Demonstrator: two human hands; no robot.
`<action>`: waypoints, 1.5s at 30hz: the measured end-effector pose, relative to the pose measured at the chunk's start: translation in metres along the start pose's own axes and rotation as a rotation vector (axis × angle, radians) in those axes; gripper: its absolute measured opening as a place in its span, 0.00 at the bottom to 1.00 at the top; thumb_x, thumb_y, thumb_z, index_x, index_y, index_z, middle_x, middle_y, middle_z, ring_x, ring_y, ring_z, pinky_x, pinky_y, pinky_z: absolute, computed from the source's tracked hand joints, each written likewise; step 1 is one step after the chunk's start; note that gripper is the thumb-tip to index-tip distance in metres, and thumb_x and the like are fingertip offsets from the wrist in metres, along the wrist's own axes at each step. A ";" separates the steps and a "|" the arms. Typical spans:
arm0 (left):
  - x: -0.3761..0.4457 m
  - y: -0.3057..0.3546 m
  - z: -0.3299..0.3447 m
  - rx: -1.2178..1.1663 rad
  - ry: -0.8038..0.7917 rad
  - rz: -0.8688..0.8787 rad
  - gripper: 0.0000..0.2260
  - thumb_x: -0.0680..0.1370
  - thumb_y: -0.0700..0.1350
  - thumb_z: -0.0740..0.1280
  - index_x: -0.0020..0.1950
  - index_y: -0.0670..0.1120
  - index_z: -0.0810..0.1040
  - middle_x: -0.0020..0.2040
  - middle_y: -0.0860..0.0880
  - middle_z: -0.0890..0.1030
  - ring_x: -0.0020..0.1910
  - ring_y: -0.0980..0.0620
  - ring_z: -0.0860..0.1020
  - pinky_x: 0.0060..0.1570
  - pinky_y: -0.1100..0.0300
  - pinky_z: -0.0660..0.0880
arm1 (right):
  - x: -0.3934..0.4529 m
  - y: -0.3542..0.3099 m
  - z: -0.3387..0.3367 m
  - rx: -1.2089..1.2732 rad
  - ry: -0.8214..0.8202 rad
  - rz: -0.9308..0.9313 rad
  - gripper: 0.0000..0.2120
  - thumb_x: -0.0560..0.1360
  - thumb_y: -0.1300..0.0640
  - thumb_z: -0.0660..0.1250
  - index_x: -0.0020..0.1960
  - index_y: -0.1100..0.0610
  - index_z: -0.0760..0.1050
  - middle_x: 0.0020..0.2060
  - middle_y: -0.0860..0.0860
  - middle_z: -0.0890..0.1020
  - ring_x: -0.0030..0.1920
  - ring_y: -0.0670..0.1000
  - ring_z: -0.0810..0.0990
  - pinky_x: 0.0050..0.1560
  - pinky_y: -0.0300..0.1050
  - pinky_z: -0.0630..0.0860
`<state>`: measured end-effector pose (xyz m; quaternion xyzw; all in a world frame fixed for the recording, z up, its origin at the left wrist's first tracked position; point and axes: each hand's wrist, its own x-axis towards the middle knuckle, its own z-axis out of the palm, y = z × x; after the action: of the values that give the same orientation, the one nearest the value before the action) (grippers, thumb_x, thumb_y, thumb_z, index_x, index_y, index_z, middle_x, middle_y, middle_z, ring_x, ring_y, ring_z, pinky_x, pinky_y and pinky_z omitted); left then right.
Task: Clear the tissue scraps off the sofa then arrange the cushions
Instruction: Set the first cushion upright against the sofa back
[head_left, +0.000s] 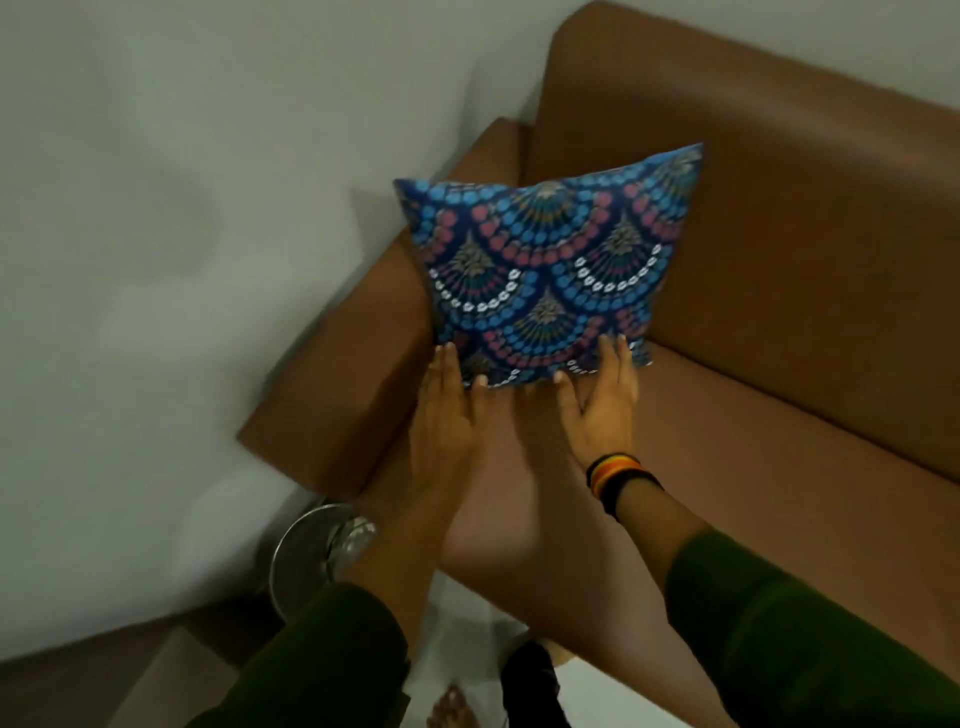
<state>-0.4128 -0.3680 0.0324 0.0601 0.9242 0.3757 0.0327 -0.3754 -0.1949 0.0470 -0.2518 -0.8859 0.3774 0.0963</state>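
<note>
Right, down by the sofa's armrest sits a round metal bin (301, 558) on the floor, shiny-rimmed, and something pale and crumpled shows inside it, too blurred to name. Up on the brown sofa (779, 364), smooth and leathery with squared, padded arms, a square cushion (545, 270) stands propped in the corner where the armrest meets the backrest, leaning back slightly. Its cover is woven cloth, deep blue with scalloped fan shapes picked out in rows of blue, pink and white dots. Both hands are at its lower edge: the left hand (447, 415) lies flat with fingers stretched, thumb touching the bottom left corner, and the right hand (602, 400) is spread too, fingertips pressing on the lower right part of the fabric. Neither hand is curled around it; both look relaxed and flat against the cushion. Striped bands (615, 475) ring the right wrist, and dark green sleeves (779, 623) cover both forearms.
</note>
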 end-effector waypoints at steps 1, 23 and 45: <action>0.016 0.011 0.007 -0.034 -0.003 -0.029 0.29 0.85 0.58 0.55 0.83 0.47 0.54 0.82 0.47 0.60 0.80 0.46 0.59 0.77 0.50 0.59 | 0.019 0.005 -0.009 0.072 0.029 0.072 0.35 0.78 0.43 0.64 0.78 0.57 0.55 0.78 0.57 0.57 0.77 0.58 0.56 0.75 0.60 0.60; 0.088 0.112 0.100 -0.376 0.132 -0.188 0.32 0.77 0.73 0.55 0.71 0.52 0.69 0.67 0.49 0.77 0.66 0.47 0.75 0.67 0.43 0.73 | 0.074 0.096 -0.119 0.592 0.116 0.387 0.40 0.60 0.44 0.83 0.62 0.53 0.65 0.59 0.48 0.77 0.57 0.52 0.79 0.57 0.51 0.79; -0.115 0.267 0.173 -0.006 -0.537 0.321 0.32 0.83 0.64 0.52 0.84 0.53 0.47 0.84 0.53 0.49 0.83 0.51 0.48 0.80 0.45 0.51 | -0.147 0.210 -0.268 0.381 0.298 0.721 0.39 0.73 0.45 0.72 0.77 0.50 0.57 0.71 0.59 0.71 0.65 0.58 0.74 0.68 0.56 0.70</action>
<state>-0.2576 -0.0745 0.0966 0.3023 0.8601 0.3496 0.2159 -0.0749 0.0187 0.0855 -0.5744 -0.6325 0.5032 0.1300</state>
